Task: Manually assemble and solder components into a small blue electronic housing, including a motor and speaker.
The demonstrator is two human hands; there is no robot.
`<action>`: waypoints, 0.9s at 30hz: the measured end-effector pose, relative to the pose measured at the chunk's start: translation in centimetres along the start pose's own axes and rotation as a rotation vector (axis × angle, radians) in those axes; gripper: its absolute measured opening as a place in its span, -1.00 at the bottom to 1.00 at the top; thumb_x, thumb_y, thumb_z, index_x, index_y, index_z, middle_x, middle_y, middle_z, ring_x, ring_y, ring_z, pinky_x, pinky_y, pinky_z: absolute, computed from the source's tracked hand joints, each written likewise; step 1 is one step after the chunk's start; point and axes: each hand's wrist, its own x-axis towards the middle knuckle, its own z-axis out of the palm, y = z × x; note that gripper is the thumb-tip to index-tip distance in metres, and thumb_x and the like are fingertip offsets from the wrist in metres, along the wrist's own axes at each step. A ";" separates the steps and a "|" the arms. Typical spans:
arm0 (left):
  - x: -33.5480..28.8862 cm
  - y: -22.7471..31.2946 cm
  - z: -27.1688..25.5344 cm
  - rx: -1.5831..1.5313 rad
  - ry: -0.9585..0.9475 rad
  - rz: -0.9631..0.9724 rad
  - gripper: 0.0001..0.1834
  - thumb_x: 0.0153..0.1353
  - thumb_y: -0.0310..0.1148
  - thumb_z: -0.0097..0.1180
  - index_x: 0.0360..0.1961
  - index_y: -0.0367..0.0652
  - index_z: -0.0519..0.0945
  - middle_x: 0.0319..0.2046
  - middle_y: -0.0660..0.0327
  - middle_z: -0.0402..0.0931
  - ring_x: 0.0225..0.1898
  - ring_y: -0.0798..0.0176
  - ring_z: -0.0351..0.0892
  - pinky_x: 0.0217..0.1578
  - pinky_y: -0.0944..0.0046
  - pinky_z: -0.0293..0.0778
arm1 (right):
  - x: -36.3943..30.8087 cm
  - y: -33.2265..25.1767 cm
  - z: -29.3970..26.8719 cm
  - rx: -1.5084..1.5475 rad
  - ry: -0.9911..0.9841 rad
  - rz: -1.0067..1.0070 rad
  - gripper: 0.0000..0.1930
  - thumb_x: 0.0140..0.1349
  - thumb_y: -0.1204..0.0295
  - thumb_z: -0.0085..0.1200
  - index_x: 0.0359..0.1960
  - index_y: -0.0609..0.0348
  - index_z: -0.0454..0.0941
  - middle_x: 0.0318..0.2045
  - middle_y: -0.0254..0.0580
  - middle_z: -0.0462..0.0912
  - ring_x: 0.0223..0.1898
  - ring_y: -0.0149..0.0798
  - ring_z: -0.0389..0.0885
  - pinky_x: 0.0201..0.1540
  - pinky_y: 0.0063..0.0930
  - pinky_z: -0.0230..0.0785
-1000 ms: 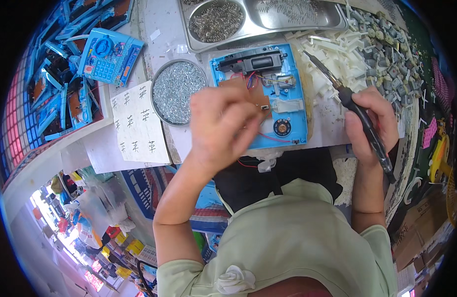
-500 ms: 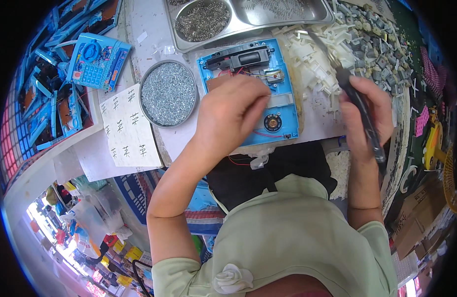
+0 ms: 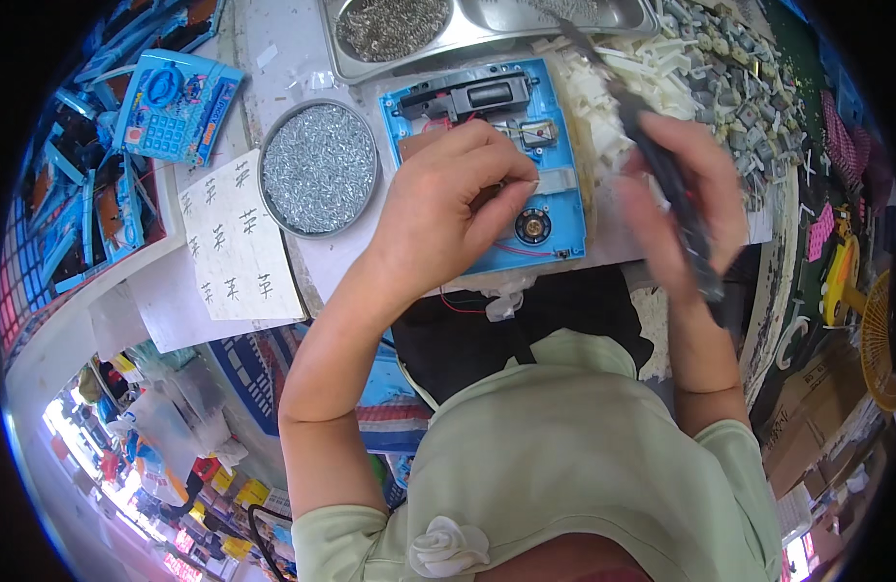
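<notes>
An open blue plastic toy casing (image 3: 555, 204) lies on the work table, showing a black module at its top, a small round speaker and thin wires. My left hand (image 3: 448, 209) rests on the casing's middle, fingertips pinching a small part inside it. My right hand (image 3: 686, 209) is to the right of the casing, closed around a black-handled screwdriver (image 3: 666, 170) whose tip points up and left toward the metal tray. The right hand is motion-blurred.
A round tin of small silver screws (image 3: 317, 167) sits left of the casing. A metal tray (image 3: 487, 29) with screws lies beyond it. White plastic parts (image 3: 623, 82) and grey parts are heaped at right. A paper sheet with tally marks (image 3: 237, 238) and blue toy calculators (image 3: 172, 107) lie at left.
The view has shifted so the table sits higher in frame. My right hand with the screwdriver has moved left, closer to the casing. My left hand stays on the casing.
</notes>
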 end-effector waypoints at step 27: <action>0.0 -0.4 -1.3 0.245 -0.222 0.185 -0.77 -0.02 -0.57 0.34 -0.34 -0.12 0.57 -0.20 0.22 0.53 -0.19 0.03 0.59 -0.21 0.15 0.51 | -0.2 0.2 -3.7 0.099 -0.448 0.024 -0.79 0.01 0.49 0.26 -0.28 0.26 0.65 -0.57 -0.25 0.58 -0.62 -0.35 0.42 -0.55 -0.50 0.20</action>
